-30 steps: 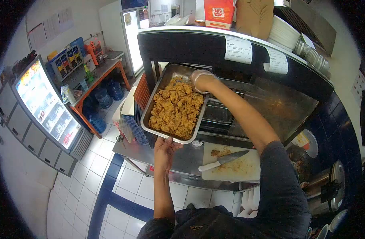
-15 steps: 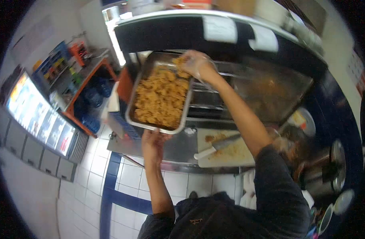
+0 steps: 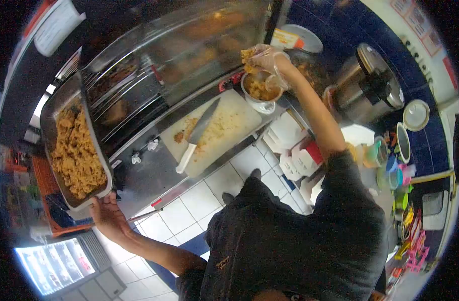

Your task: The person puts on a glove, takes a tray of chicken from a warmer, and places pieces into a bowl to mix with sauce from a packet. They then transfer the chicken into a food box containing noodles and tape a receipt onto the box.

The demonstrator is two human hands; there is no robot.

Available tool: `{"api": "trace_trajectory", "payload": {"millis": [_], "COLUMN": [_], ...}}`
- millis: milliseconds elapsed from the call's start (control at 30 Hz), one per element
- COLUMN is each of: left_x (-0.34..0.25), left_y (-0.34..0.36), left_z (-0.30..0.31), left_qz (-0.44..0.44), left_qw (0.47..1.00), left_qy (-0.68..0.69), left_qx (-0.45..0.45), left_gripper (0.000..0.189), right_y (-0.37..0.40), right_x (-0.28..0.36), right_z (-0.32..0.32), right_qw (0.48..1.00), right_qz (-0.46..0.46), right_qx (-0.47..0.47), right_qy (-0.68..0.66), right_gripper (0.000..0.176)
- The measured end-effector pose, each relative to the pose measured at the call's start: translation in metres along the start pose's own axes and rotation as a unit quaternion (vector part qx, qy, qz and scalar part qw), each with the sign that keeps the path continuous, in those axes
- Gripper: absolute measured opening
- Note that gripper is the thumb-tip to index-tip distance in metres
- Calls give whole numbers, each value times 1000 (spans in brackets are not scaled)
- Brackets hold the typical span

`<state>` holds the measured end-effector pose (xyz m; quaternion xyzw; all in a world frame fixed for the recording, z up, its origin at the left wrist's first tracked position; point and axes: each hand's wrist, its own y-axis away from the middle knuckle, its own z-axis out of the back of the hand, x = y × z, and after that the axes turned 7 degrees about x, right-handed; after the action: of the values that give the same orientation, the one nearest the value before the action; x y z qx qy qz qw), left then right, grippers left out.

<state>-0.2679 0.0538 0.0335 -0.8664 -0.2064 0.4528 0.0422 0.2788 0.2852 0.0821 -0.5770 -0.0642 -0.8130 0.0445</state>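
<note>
My left hand point(image 3: 110, 216) grips the near edge of a deep metal tray point(image 3: 100, 150), its fingers under the rim. Golden-brown fried pieces point(image 3: 78, 160) are heaped in the tray, which is tilted. My right hand point(image 3: 270, 58), in a clear plastic glove, pinches a clump of the same crumbly fried pieces point(image 3: 247, 59). It is above a white bowl point(image 3: 260, 106) that has more brown food in it. A knife with a white handle point(image 3: 187, 158) lies across a crumb-strewn cutting board point(image 3: 224, 128).
A glass-fronted warming cabinet point(image 3: 189, 50) runs behind the counter. White takeaway boxes point(image 3: 294, 155) stand below the bowl. To the right are a steel cooker point(image 3: 362, 90) and colourful utensils point(image 3: 415, 246). Crumpled paper point(image 3: 136, 158) lies on the counter.
My right hand has moved from the tray to above the white bowl, carrying fried pieces. My left hand still holds the tray. The view has turned to the right.
</note>
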Motion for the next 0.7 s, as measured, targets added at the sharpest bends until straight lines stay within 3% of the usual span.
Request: {"api": "trace_trajectory", "payload": {"millis": [67,133,167,233,267,367,500,533,567,633,700], "left_x": [-2,-1,-3,-4,-6,-9,-11,-12,-12,-13,-13], "left_y": [-3,-5,-5,-4,-3,-1,-4,-4,-5,-4,-6], "left_z": [-15,-4,2,-6,-17,-24,-18,-19,-25,-25,-16], "left_qz": [6,14,13,4,5,8,7,7,5,3,15], "left_qw": [1000,1000,1000,1000,1000,1000,1000,1000,1000,1000,1000], "left_qy": [-10,-2,6,2,6,-4,-9,-10,-16,-23,-11], "left_qx": [-19,-1,8,25,26,8,17,19,11,4,15], "left_gripper": [22,23,24,22,22,22,23,23,23,23,23], "right_y": [-5,-14,-17,-24,-22,7,34,10,20,51,57], "right_x": [-38,-66,-79,-93,-90,-21,38,13,22,51,57], "right_z": [23,40,45,48,41,33,39,58,55,42,38], "right_qw": [998,942,943,822,811,852,875,801,802,826,855], "right_qz": [-30,23,19,51,-7,1,35,136,137,166,147], "right_qx": [-53,-58,-63,6,-64,-138,-70,-19,-20,-110,-98], "right_qy": [29,330,325,567,582,505,478,582,582,528,487], "right_gripper": [25,33,33,40,41,41,38,37,37,35,37]}}
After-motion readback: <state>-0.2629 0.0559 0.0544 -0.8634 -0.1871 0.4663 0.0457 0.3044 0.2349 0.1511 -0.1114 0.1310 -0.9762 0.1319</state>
